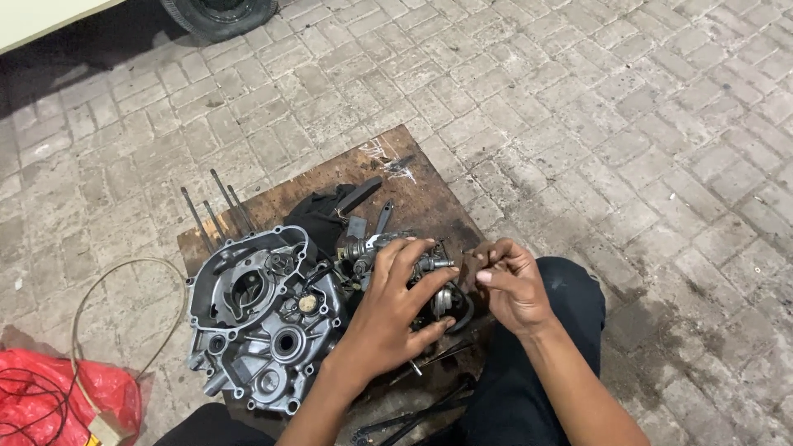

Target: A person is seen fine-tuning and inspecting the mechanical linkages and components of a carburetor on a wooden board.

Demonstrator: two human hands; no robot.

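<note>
A grey metal engine crankcase (256, 318) with long studs lies on a dark wooden board (429, 198). Right of it sits a small metal carburettor-like part (370, 248). My left hand (396, 306) rests over that part with fingers spread, gripping it. Beside it, my right hand (508, 285) is pinched at the fingertips on something small; what it holds is too small to make out. Both hands touch near the part's right side.
A red plastic bag (74, 392) and a looped thin cable (124, 281) lie at the left on the paving stones. A vehicle tyre (219, 15) stands at the top. Black tools (363, 198) lie on the board. My dark trouser leg (529, 380) is at the lower right.
</note>
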